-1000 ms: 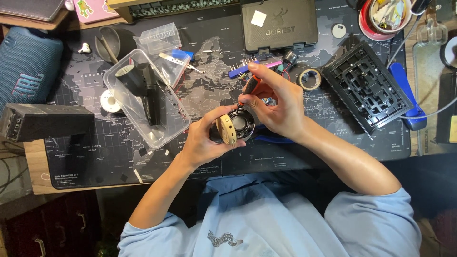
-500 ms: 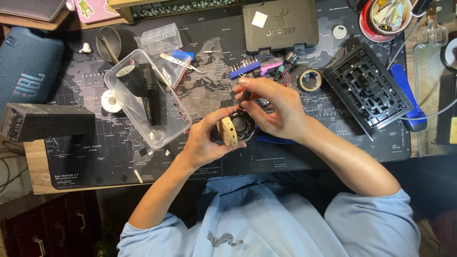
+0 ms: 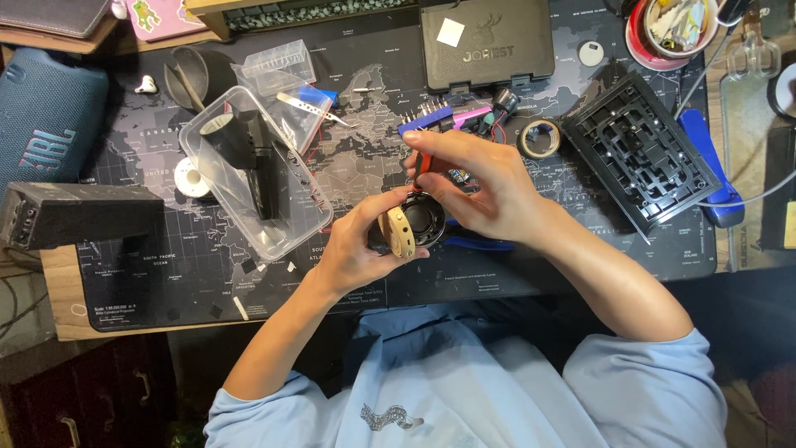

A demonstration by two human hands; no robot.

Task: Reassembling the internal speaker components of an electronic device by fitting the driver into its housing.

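My left hand (image 3: 365, 245) grips a small round black part with a tan ring-shaped piece (image 3: 400, 232) on its side, held over the dark world-map desk mat (image 3: 149, 274). My right hand (image 3: 485, 187) is curled over the top of that part and pinches a slim red-handled tool (image 3: 424, 164), its tip pointing down into the black part (image 3: 427, 226). The tool's tip is hidden by my fingers.
A clear plastic tray (image 3: 286, 236) holding black cylindrical parts lies to the left. A black case (image 3: 487, 37), a bit holder (image 3: 427, 120), a tape roll (image 3: 539, 138) and a black grid frame (image 3: 643, 158) sit behind and right. A black box (image 3: 79, 216) is far left.
My right hand has shifted slightly left and down over the round part, bringing the red-handled tool closer to it. The left hand stays nearly still.
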